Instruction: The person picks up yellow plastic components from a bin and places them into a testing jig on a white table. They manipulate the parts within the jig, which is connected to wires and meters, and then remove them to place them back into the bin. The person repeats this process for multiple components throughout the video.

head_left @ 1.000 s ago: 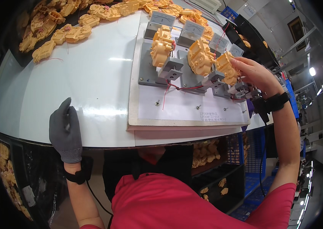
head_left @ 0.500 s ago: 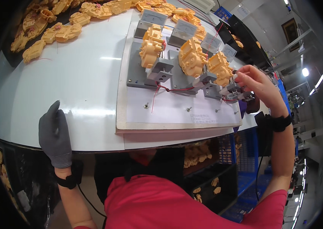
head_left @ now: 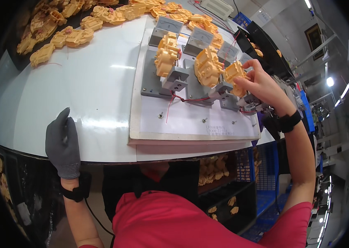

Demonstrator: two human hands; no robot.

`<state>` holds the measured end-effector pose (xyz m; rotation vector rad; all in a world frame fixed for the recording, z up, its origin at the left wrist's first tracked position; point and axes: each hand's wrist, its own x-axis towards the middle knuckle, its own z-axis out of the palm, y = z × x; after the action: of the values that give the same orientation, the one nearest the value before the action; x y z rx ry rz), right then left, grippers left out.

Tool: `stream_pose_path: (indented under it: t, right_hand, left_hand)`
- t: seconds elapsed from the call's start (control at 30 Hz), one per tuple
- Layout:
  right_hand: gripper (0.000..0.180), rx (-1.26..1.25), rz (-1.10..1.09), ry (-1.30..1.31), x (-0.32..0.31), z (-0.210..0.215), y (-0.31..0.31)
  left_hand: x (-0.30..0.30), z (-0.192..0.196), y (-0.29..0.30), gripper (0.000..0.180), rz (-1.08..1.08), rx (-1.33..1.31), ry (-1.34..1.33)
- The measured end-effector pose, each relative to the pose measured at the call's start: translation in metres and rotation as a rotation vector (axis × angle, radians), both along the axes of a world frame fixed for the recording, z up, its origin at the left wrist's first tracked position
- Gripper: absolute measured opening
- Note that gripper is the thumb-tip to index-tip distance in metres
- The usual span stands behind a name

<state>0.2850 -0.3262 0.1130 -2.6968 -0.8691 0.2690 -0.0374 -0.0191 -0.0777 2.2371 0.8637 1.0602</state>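
My right hand (head_left: pixel 261 84), bare, has its thumb and fingers closed round the upper part of an orange plastic gearbox-like housing (head_left: pixel 234 71). That housing stands upright, third from the left on a test board (head_left: pixel 191 120). Two similar pieces, a middle housing (head_left: pixel 208 68) and a left housing (head_left: pixel 167 53), stand in their grey metal fixtures (head_left: pixel 176 80), away from both hands. My left hand (head_left: pixel 63 142), in a dark grey glove, lies on the front edge of the white table (head_left: pixel 100 89). Its fingers are stretched out and hold nothing.
Panel meters with dial faces (head_left: pixel 168 26) stand behind the fixtures. Red and black wires (head_left: pixel 197 99) run along their front. Loose orange housings (head_left: pixel 69 37) are heaped at the back left. Blue crates (head_left: pixel 265 177) and a dark bin (head_left: pixel 228 206) sit below the table's right side.
My right hand has moved left from beside the third fixture and closed on the housing there. The left hand stays at the table edge; the whole view has shifted slightly.
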Motion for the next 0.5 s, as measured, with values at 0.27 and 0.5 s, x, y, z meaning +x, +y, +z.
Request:
stream_pose_path:
  t: [0.27, 0.5]
  right_hand:
    - [0.055, -0.039, 0.086, 0.023, -0.004, 0.011, -0.007]
    - [0.046, -0.034, 0.185, 0.131, -0.004, 0.011, -0.001]
  left_hand:
    - [0.001, -0.002, 0.0, 0.026, 0.004, 0.032, -0.038]
    - [0.002, -0.003, 0.0, 0.026, -0.007, 0.036, -0.062]
